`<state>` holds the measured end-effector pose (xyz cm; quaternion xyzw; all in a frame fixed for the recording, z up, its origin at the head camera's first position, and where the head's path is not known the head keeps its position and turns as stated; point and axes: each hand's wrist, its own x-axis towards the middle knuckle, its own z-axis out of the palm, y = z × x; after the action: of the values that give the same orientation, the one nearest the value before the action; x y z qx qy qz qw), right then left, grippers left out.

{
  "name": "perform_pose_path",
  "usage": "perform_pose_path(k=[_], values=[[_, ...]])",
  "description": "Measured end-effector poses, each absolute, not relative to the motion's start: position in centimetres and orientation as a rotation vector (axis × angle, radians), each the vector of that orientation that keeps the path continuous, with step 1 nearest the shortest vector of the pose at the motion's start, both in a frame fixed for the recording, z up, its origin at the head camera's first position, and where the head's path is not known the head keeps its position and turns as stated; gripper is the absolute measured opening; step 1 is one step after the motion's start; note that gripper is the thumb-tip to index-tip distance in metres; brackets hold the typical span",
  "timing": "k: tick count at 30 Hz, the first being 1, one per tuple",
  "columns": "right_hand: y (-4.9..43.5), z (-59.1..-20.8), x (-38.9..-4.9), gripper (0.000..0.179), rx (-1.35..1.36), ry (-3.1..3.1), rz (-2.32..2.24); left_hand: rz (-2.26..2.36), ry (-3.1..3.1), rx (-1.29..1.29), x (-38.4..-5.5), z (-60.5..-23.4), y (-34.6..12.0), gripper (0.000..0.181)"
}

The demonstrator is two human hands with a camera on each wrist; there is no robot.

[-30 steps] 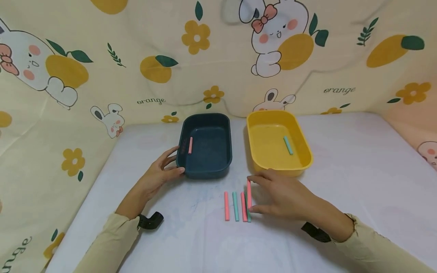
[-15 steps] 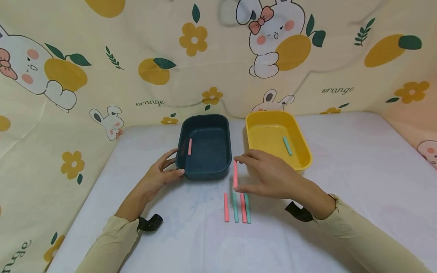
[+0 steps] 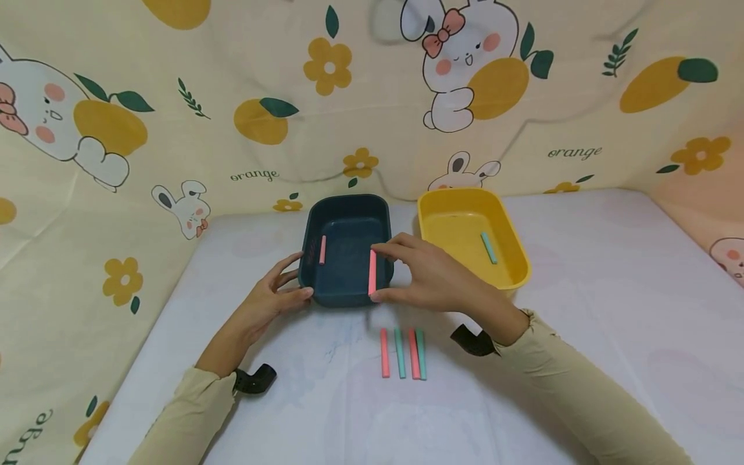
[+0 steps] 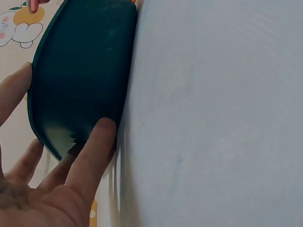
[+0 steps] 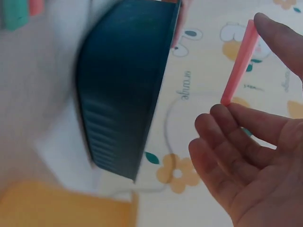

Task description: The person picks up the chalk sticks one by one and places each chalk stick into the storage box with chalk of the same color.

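Observation:
My right hand [image 3: 430, 274] pinches a pink chalk stick [image 3: 372, 272] by its two ends, thumb at one and fingertips at the other. It holds the stick over the right side of the dark blue tub [image 3: 349, 300]. In the right wrist view the pink chalk stick [image 5: 240, 61] shows above the level of the tub's rim. My left hand [image 3: 270, 300] rests against the tub's near left corner with spread fingers, the thumb [image 4: 100, 142] along the outer wall. Inside that tub lies another pink chalk stick [image 3: 322, 250].
A yellow tub [image 3: 473, 287] stands to the right with a green chalk stick [image 3: 489, 248] inside. On the white table in front lie a pink stick [image 3: 385, 353], a green one [image 3: 400, 353], and another pink [image 3: 414, 354] and green [image 3: 422, 354] side by side. A patterned cloth [image 3: 349, 123] hangs behind.
My right hand has lifted the pink chalk stick off the row and carried it left and away from me, over the dark blue tub. The left hand has stayed at the tub's corner.

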<state>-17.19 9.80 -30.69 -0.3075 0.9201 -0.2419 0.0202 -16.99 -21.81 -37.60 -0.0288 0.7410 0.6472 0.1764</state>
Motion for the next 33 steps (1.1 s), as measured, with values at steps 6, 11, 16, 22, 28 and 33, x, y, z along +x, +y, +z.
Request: perform_pose_path(k=[6, 11, 16, 22, 28, 33], values=[[7.9, -31.8, -19.0, 0.080, -0.927, 2.778, -0.864, 1.834, 2.100, -0.099, -17.0, -37.7, -21.8, 0.083], [6.8, -32.8, -20.5, 0.078, -0.954, 2.715, -0.949, 1.825, 2.095, -0.100, -17.0, -37.8, -21.9, 0.085], [5.9, -33.5, -22.0, 0.075, -0.994, 2.626, -1.060, 1.825, 2.089, -0.092, -17.2, -37.9, -21.9, 0.082], [5.0, -33.7, -23.5, 0.077, -1.003, 2.627, -1.030, 1.835, 2.087, -0.067, -17.3, -37.9, -21.9, 0.082], [4.1, -33.5, -25.0, 0.078, -0.975, 2.668, -0.911, 1.847, 2.085, -0.023, -17.3, -38.1, -22.0, 0.082], [3.3, -33.9, -26.2, 0.081, -0.964, 2.676, -0.767, 1.852, 2.073, -0.030, -17.3, -38.1, -22.0, 0.083]])
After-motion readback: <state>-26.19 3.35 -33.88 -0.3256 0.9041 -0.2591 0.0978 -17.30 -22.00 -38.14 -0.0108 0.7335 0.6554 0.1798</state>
